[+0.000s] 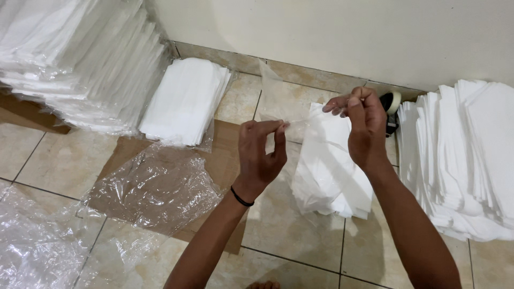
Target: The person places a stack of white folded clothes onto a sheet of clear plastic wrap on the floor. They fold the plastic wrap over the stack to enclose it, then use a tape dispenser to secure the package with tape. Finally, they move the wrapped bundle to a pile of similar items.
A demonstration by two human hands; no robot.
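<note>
Head view, nearest first: crumpled clear plastic wrap [37,246] lies on the tiled floor [289,230] at the near left corner, and another clear plastic sheet [155,187] rests on a flat piece of brown cardboard [225,155]. Above the cardboard's right edge, the left hand [261,152], a black band [241,199] at its wrist, pinches one end of a strip of clear tape [304,119] between thumb and fingers. The right hand [361,128] pinches the other end, so the strip runs between both hands. Beneath them lies a small stack of white folded sheets in a clear bag [332,171]. A tall pile of white sheets [471,160] stands at the right. Farther off, a tape dispenser [391,107] sits by the wall [332,37], with bagged white stacks [184,101] at the far left.
</note>
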